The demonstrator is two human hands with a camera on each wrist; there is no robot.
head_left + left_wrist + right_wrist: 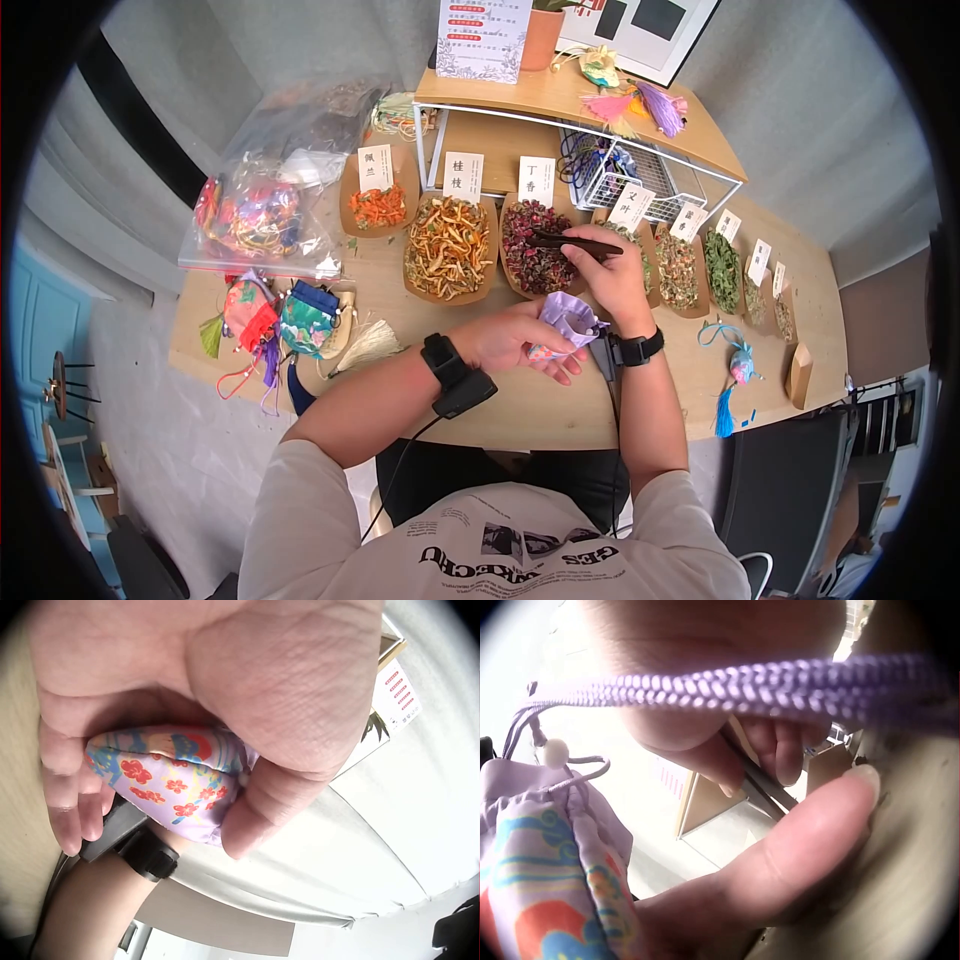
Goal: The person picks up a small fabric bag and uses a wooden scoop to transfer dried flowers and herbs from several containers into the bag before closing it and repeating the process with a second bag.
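Observation:
In the head view my left hand (515,340) holds a small lilac pouch (570,318), its mouth upward. The left wrist view shows the pouch's flowered fabric (176,784) between thumb and fingers of that hand (202,682). My right hand (612,275) grips dark tweezers (575,243), whose tips reach over the tray of dark red dried petals (530,265). Whether the tweezers hold anything I cannot tell. In the right wrist view the tweezers (761,780) lie between the fingers, and a purple braided cord (765,686) crosses in front of the hand (712,645).
Trays of orange pieces (378,208), yellow-brown slices (448,248) and green leaves (722,270) stand in a row with label cards. Finished-looking pouches (310,318) and a plastic bag (265,215) lie left. A blue-tasselled pouch (741,366) lies right. A wooden shelf (560,100) stands behind.

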